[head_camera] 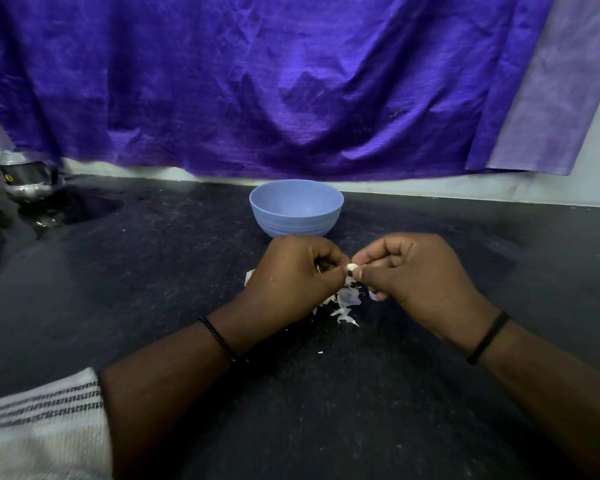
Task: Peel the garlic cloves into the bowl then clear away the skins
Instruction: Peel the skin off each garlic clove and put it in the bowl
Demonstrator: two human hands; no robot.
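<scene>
Both our left hand (288, 271) and right hand (413, 271) pinch one garlic clove (351, 267) between them, above the skins (347, 303), so scraps drop short of the bowl (296, 207) just beyond.

Small white garlic clove (351, 267) pinched above scattered skins (343, 303) — blue bowl (296, 209) behind.

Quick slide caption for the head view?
Both hands, left hand and right hand, pinch a garlic clove above skins, before the blue bowl.
</scene>
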